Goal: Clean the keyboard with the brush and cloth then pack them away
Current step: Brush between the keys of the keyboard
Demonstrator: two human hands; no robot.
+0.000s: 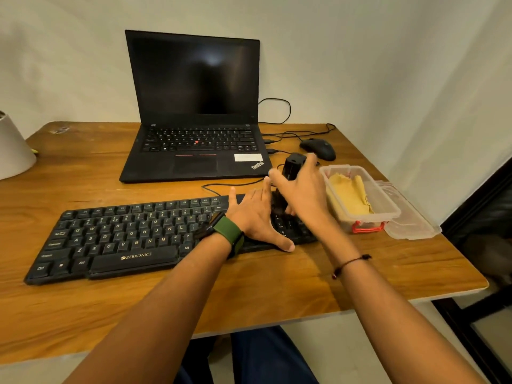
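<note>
Cloth in box; right hand grips brush; left hand flat on keyboard.

head cam | worn, looks forward-down | near desk | wide angle | single view

**Warm, dim light; wide-angle bend**

Light was warm, yellowish and rather dim. A soft glare patch showed on the dark laptop screen. The table edges curved toward the frame borders. The right hand was slightly motion-blurred; keyboard lettering stayed legible.
</note>
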